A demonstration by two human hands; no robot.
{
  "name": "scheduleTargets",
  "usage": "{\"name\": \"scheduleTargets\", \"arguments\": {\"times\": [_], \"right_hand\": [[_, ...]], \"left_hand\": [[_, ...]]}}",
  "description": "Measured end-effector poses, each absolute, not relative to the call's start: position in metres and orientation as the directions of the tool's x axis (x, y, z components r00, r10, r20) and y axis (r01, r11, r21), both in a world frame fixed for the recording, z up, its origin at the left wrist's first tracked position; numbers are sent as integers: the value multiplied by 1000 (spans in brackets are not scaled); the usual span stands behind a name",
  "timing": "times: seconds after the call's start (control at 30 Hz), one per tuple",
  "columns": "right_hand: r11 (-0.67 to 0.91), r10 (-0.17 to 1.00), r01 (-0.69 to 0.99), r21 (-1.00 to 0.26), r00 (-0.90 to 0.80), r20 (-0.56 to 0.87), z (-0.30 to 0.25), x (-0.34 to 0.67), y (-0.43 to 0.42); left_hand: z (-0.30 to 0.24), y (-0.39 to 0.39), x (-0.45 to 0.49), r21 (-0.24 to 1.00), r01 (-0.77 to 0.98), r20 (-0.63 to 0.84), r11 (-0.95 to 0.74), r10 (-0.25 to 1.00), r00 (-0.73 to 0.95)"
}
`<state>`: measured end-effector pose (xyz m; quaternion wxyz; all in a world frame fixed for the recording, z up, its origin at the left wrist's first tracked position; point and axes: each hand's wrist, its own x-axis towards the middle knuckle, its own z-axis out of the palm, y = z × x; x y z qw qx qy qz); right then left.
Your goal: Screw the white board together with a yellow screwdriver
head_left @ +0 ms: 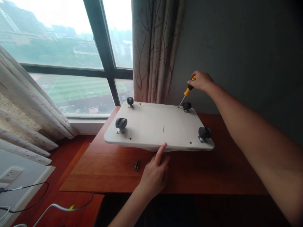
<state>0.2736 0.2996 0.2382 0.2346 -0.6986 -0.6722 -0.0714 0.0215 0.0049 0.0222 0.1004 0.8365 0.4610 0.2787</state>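
Note:
A white board (151,121) with rounded corners lies raised on the table, with black swivel casters standing up at its corners. In my right hand (201,81) is a yellow and black screwdriver (187,91), slanting down. Its tip meets the board's far edge near the far right caster (187,106). My left hand (155,171) steadies the near edge, index finger on the rim and the other fingers curled below, partly hidden. To that hand's left, two dark screws (137,164) lie on the tabletop. Small holes show near the board's corners; whatever supports it underneath is mostly hidden.
The reddish wooden table (94,176) stands beside a window (78,56) with patterned curtains (153,47). A grey wall (236,47) rises behind. At lower left, a white cable (55,205) and black cords run near a wall socket (11,175).

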Motion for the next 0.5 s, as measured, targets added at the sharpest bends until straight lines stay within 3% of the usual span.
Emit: {"name": "scheduleTargets", "arguments": {"times": [0.1, 0.3, 0.5], "right_hand": [[-28, 873, 982, -186, 115, 473, 235, 269, 298], [82, 929, 949, -304, 37, 367, 238, 262, 304], [-1, 899, 980, -201, 89, 429, 242, 261, 301]], "left_hand": [[23, 4, 21, 429, 717, 366, -550, 831, 419], [22, 4, 20, 425, 716, 360, -553, 830, 426], [21, 5, 20, 426, 716, 356, -554, 830, 430]]}}
